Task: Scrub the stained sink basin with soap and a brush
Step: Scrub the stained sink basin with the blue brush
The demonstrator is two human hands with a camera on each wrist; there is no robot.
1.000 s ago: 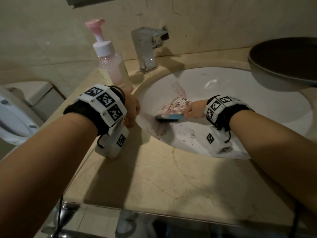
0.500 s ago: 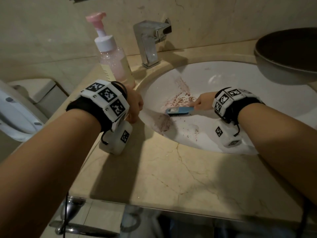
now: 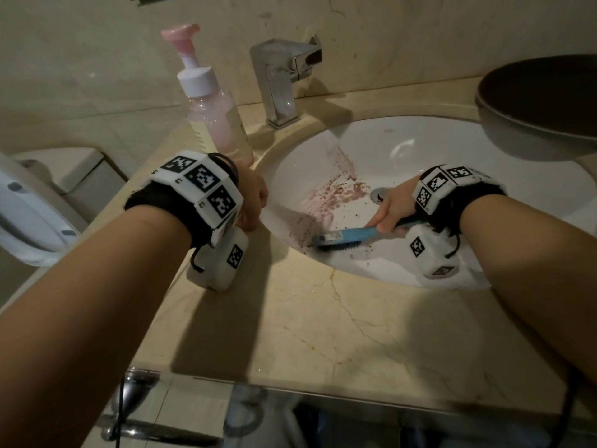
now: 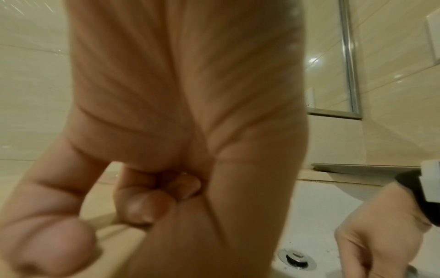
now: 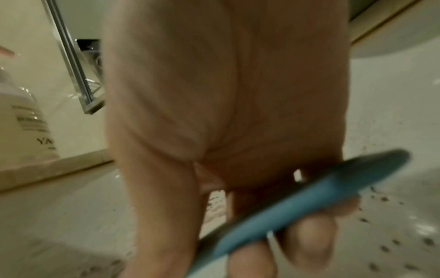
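Scrubbing now: my right hand (image 3: 392,205) keeps its grip curled round the blue brush (image 3: 342,238), bristles down on the reddish stain (image 3: 336,197) at the sink basin (image 3: 452,150) near wall. Left hand (image 3: 253,202), fingers curled and empty, braces on the desk (image 3: 323,318) edge.

Glossy white ceramic sink basin (image 3: 420,147), polished veined marble counter (image 3: 323,318), shiny chrome faucet (image 3: 277,79), smooth blue plastic brush (image 3: 349,236)

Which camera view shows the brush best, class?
The head view: the whole blue brush shows there, bristles down on the stained sink, its handle gripped by the right hand. The right wrist view shows only a blurred stretch of handle across the fingers. The left wrist view shows no brush.
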